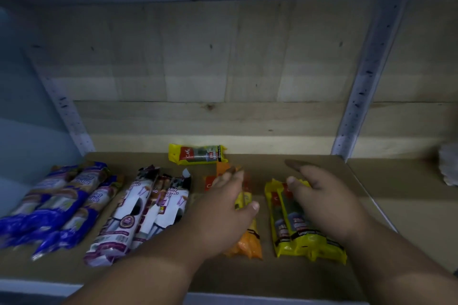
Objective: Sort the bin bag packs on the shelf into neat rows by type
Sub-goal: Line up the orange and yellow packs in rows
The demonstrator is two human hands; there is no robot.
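Head view, left to right on the shelf [272,280]: blue packs [57,205], white drawstring packs [138,213], then the left hand [223,208] lying flat, fingers relaxed, over the orange packs [247,240], and the right hand [319,195] loosely spread on the yellow packs [297,238]. Both seem to be straightening rows; the stray yellow pack [197,155] at the back likely joins next.

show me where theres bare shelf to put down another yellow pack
Bare board lies right of the yellow packs, out to the metal upright. Another free strip runs along the back, left of the lone yellow pack. The blue packs, white packs and orange packs crowd the front left and middle.
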